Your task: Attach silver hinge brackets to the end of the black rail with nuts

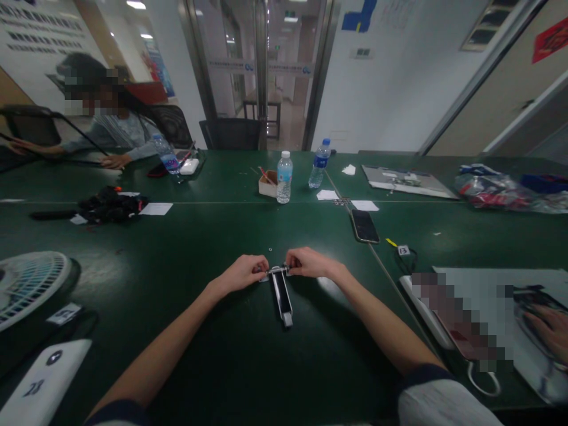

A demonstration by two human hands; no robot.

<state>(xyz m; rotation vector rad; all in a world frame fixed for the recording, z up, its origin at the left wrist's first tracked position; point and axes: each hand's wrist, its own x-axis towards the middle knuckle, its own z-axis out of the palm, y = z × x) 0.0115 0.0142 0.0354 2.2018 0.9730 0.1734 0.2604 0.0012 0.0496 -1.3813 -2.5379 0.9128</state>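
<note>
A slim silver T-shaped metal piece with a dark middle (280, 293) lies on the green table in front of me, its long part pointing towards me. At its far end runs a short crossbar. My left hand (245, 273) is closed, thumb and fingers pinching the crossbar's left end. On the opposite end, my right hand (309, 262) pinches with its fingertips. The fingers partly hide both ends, so small details there cannot be made out. A tiny ring-like part (270, 249) lies just beyond the hands.
Beyond are a small box (267, 184), two water bottles (284, 180) and a phone (365, 226). To the left lie a black bundle (110, 204), a fan (33, 287) and a white power bank (44, 381). Another person (115, 121) sits back left; someone's hand (550, 331) shows at right.
</note>
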